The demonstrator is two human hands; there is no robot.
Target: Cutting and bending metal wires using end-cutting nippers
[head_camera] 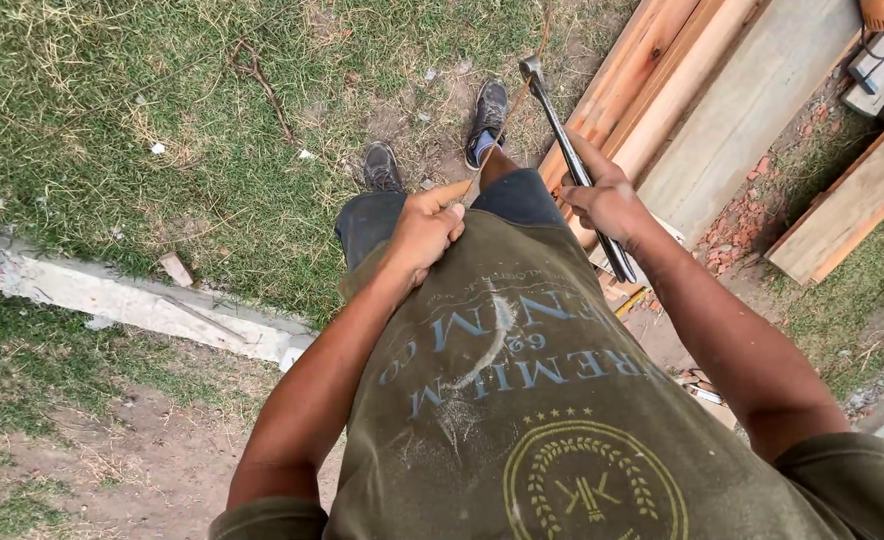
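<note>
Over the front of the olive shirt (522, 400), both hands work at waist height, seen from directly above. Left hand (427, 228): fingers curled tight, thumb pressed down, pinching a thin brownish string (510, 108) that runs taut from the fist up and away past the hammer's head toward the top edge of view. Right hand (607, 200): closed around the dark shaft of a hammer (574, 165), gripping near mid-length; the metal head points away from the shirt, the handle end pokes out below the wrist toward the body. String and hammer shaft lie close together beyond the hands, crossing near the hammer's head; cannot tell whether they touch. Dark shorts (382, 222) show just past the shirt hem, and two dark shoes (485, 112) stand on patchy grass (112, 110) and bare dirt farther out. Right of the shirt: a stack of long wooden planks (732, 100), reddish and pale, with brick rubble (747, 215) beside them. Left of the shirt: a pale concrete strip (122, 300) lying across the grass.
</note>
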